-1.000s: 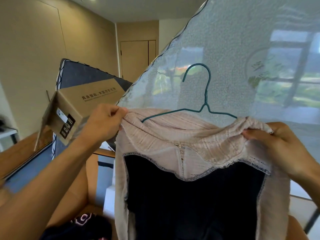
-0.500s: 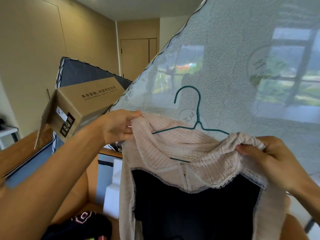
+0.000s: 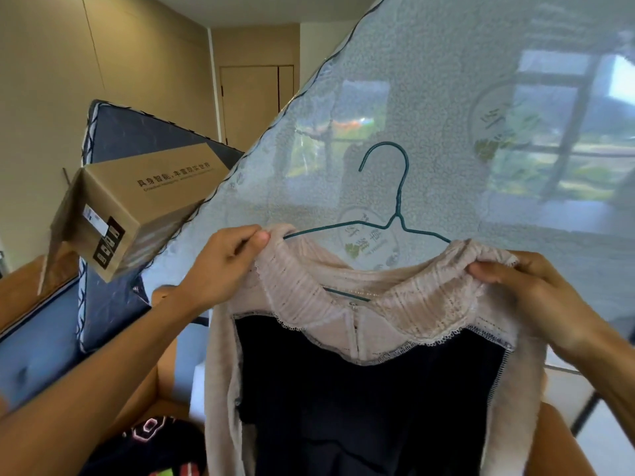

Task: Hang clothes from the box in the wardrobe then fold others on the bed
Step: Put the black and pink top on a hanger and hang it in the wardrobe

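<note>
A pale pink knitted garment (image 3: 371, 304) with a dark navy lining hangs in front of me on a teal wire hanger (image 3: 395, 214). Its hook stands free above the neckline. My left hand (image 3: 226, 266) pinches the left shoulder of the garment over the hanger's end. My right hand (image 3: 525, 286) grips the bunched right shoulder. The hanger's lower bar shows through the open neck. A dark garment with pink print (image 3: 154, 444) lies below in an open cardboard box (image 3: 161, 383).
A plastic-wrapped mattress (image 3: 446, 97) leans upright right behind the hanger. A second dark blue mattress (image 3: 120, 139) stands at the left, with a cardboard box (image 3: 137, 204) resting against it. Beige walls and a closed door (image 3: 254, 101) are at the back.
The hanger and garment have shifted slightly to the right. Both hands have pulled the shoulders outward, so the neckline is spread wider over the hanger.
</note>
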Demonstrator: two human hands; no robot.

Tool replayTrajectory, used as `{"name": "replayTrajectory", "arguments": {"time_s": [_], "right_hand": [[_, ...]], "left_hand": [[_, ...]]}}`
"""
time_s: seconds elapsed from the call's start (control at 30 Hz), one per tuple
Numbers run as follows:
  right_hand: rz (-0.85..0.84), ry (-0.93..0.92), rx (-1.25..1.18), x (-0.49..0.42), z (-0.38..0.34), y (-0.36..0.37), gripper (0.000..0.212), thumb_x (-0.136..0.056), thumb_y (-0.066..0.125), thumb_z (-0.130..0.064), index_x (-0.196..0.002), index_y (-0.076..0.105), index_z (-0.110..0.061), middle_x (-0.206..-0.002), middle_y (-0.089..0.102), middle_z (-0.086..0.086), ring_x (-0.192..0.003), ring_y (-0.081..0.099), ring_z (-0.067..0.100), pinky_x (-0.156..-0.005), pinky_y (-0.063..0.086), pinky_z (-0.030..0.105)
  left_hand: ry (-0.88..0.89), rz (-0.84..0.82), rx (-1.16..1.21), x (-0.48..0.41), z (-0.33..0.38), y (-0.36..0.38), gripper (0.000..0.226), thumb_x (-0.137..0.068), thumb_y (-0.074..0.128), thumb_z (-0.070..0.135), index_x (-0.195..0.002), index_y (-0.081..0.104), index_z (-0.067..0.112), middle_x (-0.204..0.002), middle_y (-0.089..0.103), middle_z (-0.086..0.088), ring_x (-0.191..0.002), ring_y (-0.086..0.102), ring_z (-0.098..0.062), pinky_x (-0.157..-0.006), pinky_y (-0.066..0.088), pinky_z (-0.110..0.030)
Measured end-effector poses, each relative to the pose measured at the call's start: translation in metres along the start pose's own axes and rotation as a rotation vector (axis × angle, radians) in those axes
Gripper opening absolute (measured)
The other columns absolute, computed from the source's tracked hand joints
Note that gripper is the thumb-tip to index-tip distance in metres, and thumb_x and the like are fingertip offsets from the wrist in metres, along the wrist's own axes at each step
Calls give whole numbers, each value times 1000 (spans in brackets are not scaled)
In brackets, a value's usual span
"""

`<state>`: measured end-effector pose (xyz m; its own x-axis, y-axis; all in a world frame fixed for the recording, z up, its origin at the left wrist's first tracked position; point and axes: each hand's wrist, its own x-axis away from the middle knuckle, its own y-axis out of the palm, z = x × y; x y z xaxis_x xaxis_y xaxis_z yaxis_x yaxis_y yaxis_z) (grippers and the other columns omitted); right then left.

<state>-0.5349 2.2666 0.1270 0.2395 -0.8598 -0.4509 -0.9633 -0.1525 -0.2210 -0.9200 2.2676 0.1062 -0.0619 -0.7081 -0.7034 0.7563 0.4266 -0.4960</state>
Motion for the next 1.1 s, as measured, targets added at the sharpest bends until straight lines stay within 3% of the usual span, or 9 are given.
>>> {"name": "replayTrajectory", "arguments": {"time_s": [0.17,0.3,0.47,0.6,0.7,0.83,0.93,1.03,1.1], "right_hand": [[-206,-35,213,-6,-9,-22,9,-88,58,9,-90,61,1,-87,59,28,-76,55,35,-73,43,34],[-202,-63,197,-1,-11,-24,23,-79,61,13,-81,57,-10,-74,53,12,-71,49,22,-63,37,31],[-292,-43,190,0,-24,-22,34,-77,64,-12,-110,64,-19,-104,67,7,-94,64,20,-82,49,28],[-286,-173,259,2,-18,1,30,-99,50,-37,-76,53,-18,-70,47,-1,-65,43,9,-66,34,21],[-253,-233,288,3,-14,9,41,-101,40,-41,-67,38,-19,-66,30,-8,-62,30,6,-59,28,20],[-345,-229,391,-7,-17,4,63,-95,41,-63,-74,52,-5,-67,43,16,-65,40,13,-62,36,29],[-520,-231,546,-11,-20,21,50,-102,41,-51,-72,55,-13,-64,45,10,-62,42,11,-60,39,36],[-533,-268,492,-13,-24,39,38,-104,46,-33,-67,50,-25,-61,39,-9,-59,38,5,-59,33,25],[-461,-304,438,-17,-26,40,39,-105,46,-28,-66,48,-25,-61,37,-8,-58,36,8,-58,31,25]], "left_hand": [[-67,235,171,-7,20,10,49,-107,43,26,-59,46,36,-58,35,16,-57,30,-1,-57,27,-24],[-75,386,334,-9,24,9,56,-102,47,45,-80,49,-6,-77,45,-11,-75,38,-20,-70,31,-37],[-61,467,410,-13,40,15,48,-102,46,40,-81,50,-2,-82,46,-11,-77,38,-22,-70,32,-39],[-45,426,341,-15,41,16,57,-103,44,41,-78,44,-10,-72,41,-27,-72,35,-23,-64,30,-41],[-48,295,216,-18,36,7,57,-100,44,44,-76,47,-8,-70,40,-11,-69,36,-16,-64,28,-33],[-25,164,116,-22,40,-2,47,-107,44,28,-69,45,1,-66,36,-6,-64,36,-8,-60,28,-29],[6,126,140,-28,55,-2,46,-107,44,25,-74,52,-5,-67,42,-19,-66,40,-13,-61,31,-30],[19,75,143,-33,65,9,45,-107,44,17,-62,41,23,-57,34,15,-55,30,1,-55,24,-19],[6,21,99,-28,62,17,46,-107,45,20,-63,38,32,-56,33,14,-54,30,0,-55,25,-22]]}}
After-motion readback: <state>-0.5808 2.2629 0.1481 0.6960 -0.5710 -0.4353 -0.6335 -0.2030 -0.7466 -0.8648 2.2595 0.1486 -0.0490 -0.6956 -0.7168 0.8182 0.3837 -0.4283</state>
